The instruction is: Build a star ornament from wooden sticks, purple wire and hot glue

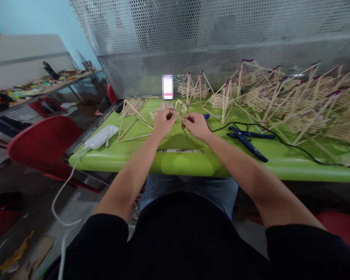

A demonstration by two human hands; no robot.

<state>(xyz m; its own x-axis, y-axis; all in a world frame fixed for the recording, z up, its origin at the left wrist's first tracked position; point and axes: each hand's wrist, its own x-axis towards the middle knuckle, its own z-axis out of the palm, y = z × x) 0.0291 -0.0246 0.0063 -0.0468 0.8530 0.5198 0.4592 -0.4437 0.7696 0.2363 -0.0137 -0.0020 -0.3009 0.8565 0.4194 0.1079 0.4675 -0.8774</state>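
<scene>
A thin dark red cord (187,108) loops up between my two hands, and a loose tail hangs below my right fingers. My right hand (196,124) is closed in a pinch on this cord. My left hand (164,122) is also pinched shut, with a bit of the same cord showing at its fingertips. Beside and behind my left hand is a small structure of wooden sticks (165,105), partly hidden by the fingers. At the right lie pliers with dark blue handles (247,144).
Several stick structures tied with purple cord (297,95) crowd the right of the green table (186,165). A stick frame (131,123) and a white power adapter (102,137) are at left. A lit phone (167,87) leans behind. A black cable (303,149) crosses the right side.
</scene>
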